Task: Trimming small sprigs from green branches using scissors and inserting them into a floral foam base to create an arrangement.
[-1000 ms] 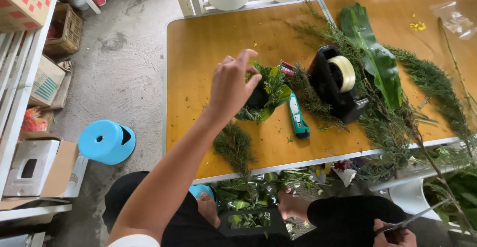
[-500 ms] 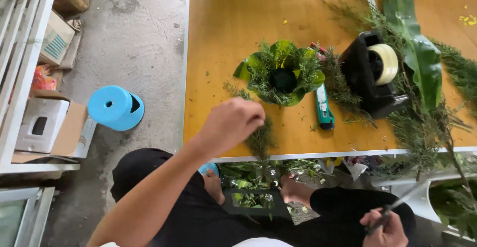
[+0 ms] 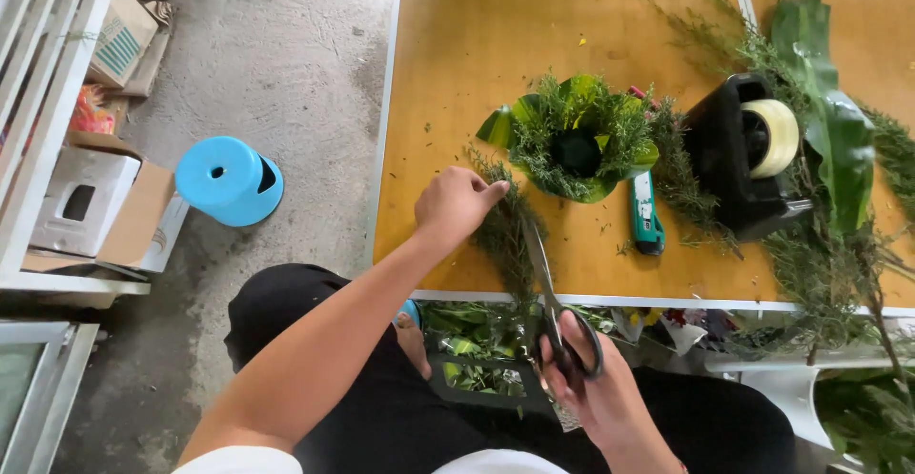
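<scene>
My left hand (image 3: 456, 204) pinches the top of a feathery green sprig (image 3: 503, 238) lying on the orange table (image 3: 457, 74) near its front edge. My right hand (image 3: 602, 398) grips black-handled scissors (image 3: 553, 302), whose blades point up along the sprig's stem. Just beyond stands a round green arrangement (image 3: 575, 138) of leaves and sprigs around a dark centre.
A green utility knife (image 3: 646, 214) lies right of the arrangement. A black tape dispenser (image 3: 748, 155) sits further right among long leaves and branches (image 3: 831, 150). A dark bin of cuttings (image 3: 477, 360) sits by my knees. A blue stool (image 3: 227, 179) and cardboard boxes (image 3: 91, 207) stand on the floor at left.
My left hand came down from the arrangement to the sprig at the table's front edge. My right hand rose with the scissors and brought the blades to the sprig.
</scene>
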